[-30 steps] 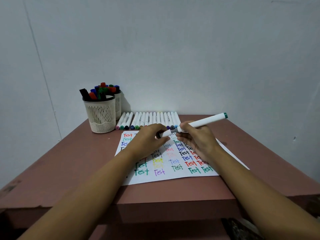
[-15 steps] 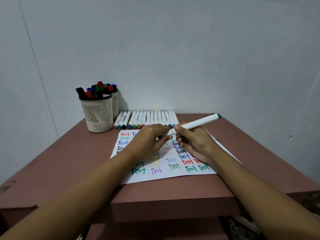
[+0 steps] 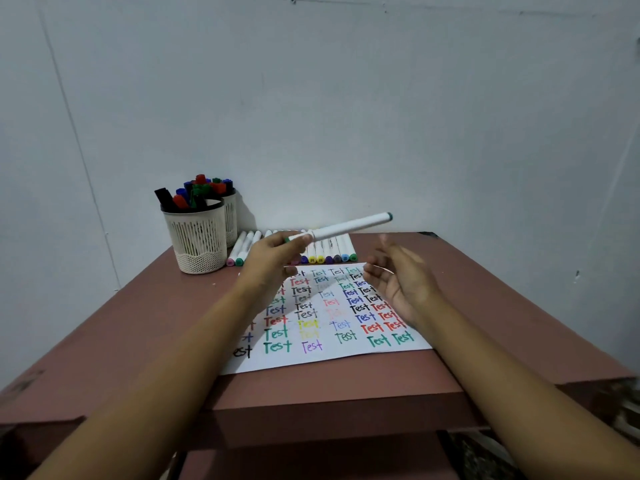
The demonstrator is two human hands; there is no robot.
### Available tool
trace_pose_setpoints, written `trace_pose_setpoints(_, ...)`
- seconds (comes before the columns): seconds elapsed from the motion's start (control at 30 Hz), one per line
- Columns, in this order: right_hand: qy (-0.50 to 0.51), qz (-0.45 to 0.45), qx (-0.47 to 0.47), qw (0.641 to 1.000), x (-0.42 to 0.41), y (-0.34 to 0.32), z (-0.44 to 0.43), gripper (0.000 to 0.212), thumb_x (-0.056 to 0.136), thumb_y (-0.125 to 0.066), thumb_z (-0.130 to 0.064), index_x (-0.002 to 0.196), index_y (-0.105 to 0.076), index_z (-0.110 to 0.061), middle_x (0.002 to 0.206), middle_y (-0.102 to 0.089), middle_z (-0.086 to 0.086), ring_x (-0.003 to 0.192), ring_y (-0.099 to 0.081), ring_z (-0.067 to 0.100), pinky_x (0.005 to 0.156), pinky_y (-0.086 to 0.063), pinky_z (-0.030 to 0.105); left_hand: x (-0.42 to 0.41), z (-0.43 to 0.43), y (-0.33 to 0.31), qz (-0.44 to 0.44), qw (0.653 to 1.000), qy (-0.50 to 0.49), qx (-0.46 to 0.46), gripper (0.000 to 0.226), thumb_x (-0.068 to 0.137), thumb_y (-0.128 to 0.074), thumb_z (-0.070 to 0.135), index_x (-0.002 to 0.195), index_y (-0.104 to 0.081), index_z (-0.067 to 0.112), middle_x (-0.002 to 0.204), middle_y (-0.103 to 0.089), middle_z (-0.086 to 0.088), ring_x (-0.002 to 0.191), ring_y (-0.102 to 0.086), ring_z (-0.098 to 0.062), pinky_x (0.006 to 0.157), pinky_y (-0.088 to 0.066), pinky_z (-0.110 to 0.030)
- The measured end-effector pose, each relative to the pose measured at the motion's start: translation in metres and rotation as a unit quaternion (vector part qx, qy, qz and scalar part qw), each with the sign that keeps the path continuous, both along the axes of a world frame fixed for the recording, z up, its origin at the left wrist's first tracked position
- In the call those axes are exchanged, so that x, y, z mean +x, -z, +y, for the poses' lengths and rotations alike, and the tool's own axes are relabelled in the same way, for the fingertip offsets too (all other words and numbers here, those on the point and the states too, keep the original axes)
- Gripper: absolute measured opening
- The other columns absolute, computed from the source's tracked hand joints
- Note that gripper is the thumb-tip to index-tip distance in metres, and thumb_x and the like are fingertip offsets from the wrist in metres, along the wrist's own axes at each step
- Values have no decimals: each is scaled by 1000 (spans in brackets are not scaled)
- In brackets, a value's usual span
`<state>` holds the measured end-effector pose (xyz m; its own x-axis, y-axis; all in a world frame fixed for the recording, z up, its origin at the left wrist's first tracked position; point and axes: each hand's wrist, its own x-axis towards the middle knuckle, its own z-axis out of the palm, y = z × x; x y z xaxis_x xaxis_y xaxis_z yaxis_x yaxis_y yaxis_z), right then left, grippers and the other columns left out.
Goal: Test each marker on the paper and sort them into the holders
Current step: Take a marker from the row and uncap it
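My left hand (image 3: 277, 252) grips one end of a white marker (image 3: 349, 227) with a green end cap, held in the air and pointing up to the right. My right hand (image 3: 398, 278) hovers over the paper's right side with relaxed fingers, holding nothing. The white paper (image 3: 325, 356) is covered with the word "Test" in many colours. A row of white markers (image 3: 329, 251) lies along the paper's far edge. A white mesh holder (image 3: 195, 240) at the back left is full of dark, red, blue and green markers; a second holder (image 3: 231, 216) stands behind it.
The reddish-brown table (image 3: 114, 327) stands against a pale wall. Its front edge (image 3: 329, 410) drops to a lower shelf. Bare tabletop lies left of the paper and to the right of my right arm.
Both hands held the marker together over the paper before. Now my right hand has let go and drawn back to the right, while my left hand keeps the marker and has lifted it.
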<state>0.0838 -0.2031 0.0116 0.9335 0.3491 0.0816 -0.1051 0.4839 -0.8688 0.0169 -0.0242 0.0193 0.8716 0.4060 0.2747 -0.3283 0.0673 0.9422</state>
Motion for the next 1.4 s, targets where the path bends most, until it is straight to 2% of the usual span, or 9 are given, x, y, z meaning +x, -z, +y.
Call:
trace_pose_setpoints(0.07,104,-132,-196,966,3,7,1,18,95,-54,-18,97,-64,-4,70,-58,2,62,-54,14,58,-50,27,-1,4,-6,-22,997,-16,-66,8,86,-59,6,80,-63,9,68,-48,0,59,-46,-8,47,-41,-15)
trace_pose_setpoints(0.13,171,-292,-378,862,5,17,2,24,96,-48,-18,98,-67,-2,75,-60,1,67,-54,16,63,-43,28,-3,11,-10,-41,994,-36,-98,7,87,-58,5,81,-61,7,75,-56,-4,69,-55,-12,57,-50,-17)
trace_pose_setpoints(0.23,119,-403,-544,727,5,27,4,27,95,-45,-19,84,-69,-13,95,-60,7,94,-56,23,74,-41,28,-5,26,-18,-55,993,-77,-71,2,87,-58,2,89,-59,1,87,-62,-13,81,-65,-21,66,-56,-21)
trace_pose_setpoints(0.3,96,-423,-591,680,7,30,4,30,94,-43,-19,76,-66,-11,94,-58,9,94,-54,24,72,-42,30,-7,39,-31,-46,991,-122,-7,23,87,-60,3,108,-55,-4,101,-61,-18,90,-66,-25,71,-58,-24)
trace_pose_setpoints(0.6,113,-444,-587,667,7,29,5,30,96,-44,-24,100,-70,-11,104,-60,6,95,-54,18,76,-46,27,-34,111,-131,-50,915,-325,232,23,86,-63,12,105,-50,14,98,-63,-14,87,-66,-25,80,-56,-41)
trace_pose_setpoints(0.8,119,-452,-576,670,6,26,9,29,97,-44,-26,107,-69,-15,110,-61,3,99,-54,15,81,-46,25,-29,128,-142,-55,873,-392,286,26,90,-57,13,113,-48,11,99,-58,-9,85,-58,-21,62,-48,-23)
trace_pose_setpoints(0.93,124,-456,-575,668,5,25,11,29,97,-44,-26,110,-68,-15,111,-61,4,101,-54,16,83,-46,26,-18,134,-119,24,843,-392,367,33,92,-55,14,120,-41,8,92,-58,-11,78,-57,-25,59,-46,-26)
trace_pose_setpoints(1.2,120,-453,-580,666,5,24,11,30,97,-44,-26,113,-66,-15,115,-60,4,105,-52,17,86,-47,28,-2,135,-85,153,632,-409,640,30,96,-41,20,115,-57,3,106,-61,-19,93,-57,-36,84,-39,-41)
trace_pose_setpoints(1.4,122,-453,-585,662,5,23,11,30,97,-44,-26,115,-65,-15,117,-59,5,107,-51,18,87,-46,28,2,103,-81,18,651,-425,629,32,91,-50,16,115,-60,-2,113,-59,-26,98,-57,-41,83,-44,-47)
